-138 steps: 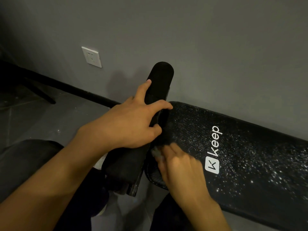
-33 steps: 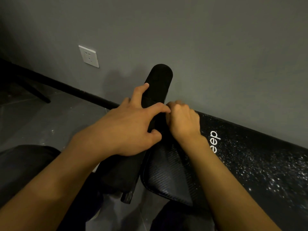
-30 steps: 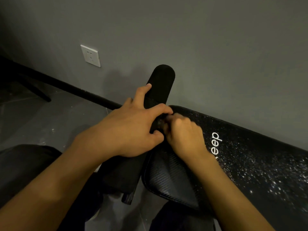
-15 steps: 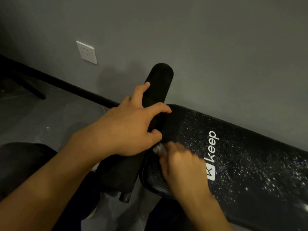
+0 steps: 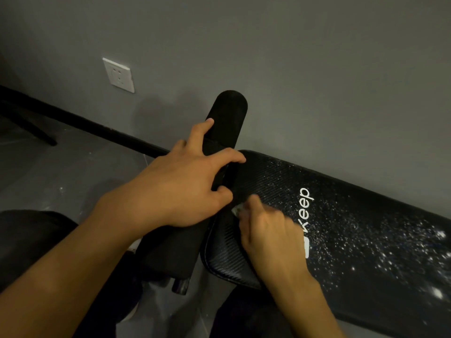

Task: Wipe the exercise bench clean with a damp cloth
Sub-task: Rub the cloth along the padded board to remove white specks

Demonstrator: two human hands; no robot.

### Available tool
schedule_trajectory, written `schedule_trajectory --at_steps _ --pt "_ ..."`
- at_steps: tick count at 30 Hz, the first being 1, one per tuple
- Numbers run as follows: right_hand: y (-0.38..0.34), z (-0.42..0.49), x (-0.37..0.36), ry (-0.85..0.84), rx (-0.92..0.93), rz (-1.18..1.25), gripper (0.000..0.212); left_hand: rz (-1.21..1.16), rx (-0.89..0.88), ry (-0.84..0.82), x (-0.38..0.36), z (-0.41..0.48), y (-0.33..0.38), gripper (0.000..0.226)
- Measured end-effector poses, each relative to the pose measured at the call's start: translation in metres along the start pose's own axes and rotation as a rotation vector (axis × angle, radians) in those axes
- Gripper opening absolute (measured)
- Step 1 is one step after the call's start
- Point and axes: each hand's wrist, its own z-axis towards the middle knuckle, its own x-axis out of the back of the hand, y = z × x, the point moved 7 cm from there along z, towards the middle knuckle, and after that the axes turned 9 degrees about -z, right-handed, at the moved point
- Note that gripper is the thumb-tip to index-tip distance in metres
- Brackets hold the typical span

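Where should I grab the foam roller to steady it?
Mid-length, from above, where the left hand rests: the foam roller is a long cylinder lying across the end of the bench pad, suiting an overhand wrap while the right hand holds the cloth.

Bare left hand (image 5: 180,189) and bare right hand (image 5: 271,236) on bare forearms (image 5: 73,276); black fabric trousers (image 5: 31,237) cover both knees at lower frame.
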Motion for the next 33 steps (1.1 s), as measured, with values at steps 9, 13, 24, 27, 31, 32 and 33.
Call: schedule_trajectory --at_steps 9,13,24,27,31,32,33 --pt "-0.008 -0.051 -0.01 -0.217 -0.026 0.045 0.022 -0.004 -0.008 0.002 0.0 -0.002 -0.002 0.057" --pt "0.003 -0.014 0.002 -0.05 -0.066 0.018 0.018 0.0 -0.002 0.007 0.0 -0.001 -0.002 0.058" --pt "0.006 -0.053 -0.006 -0.185 -0.094 0.116 0.026 0.002 0.008 0.017 -0.001 -0.002 -0.004 0.058" --pt "0.01 -0.024 0.003 -0.112 -0.086 0.104 0.021 0.001 0.003 0.019 -0.001 -0.001 -0.004 0.059" --pt "0.006 -0.029 -0.001 -0.111 -0.04 0.062 0.018 -0.006 0.008 0.025 -0.002 0.0 -0.005 0.059" --pt "0.004 -0.039 -0.002 -0.136 -0.029 0.061 0.021 -0.006 0.011 0.025 -0.002 0.0 -0.005 0.059" --pt "0.003 -0.049 -0.003 -0.171 -0.028 0.071 0.024 -0.004 0.014 0.025 -0.003 0.0 -0.005 0.059"
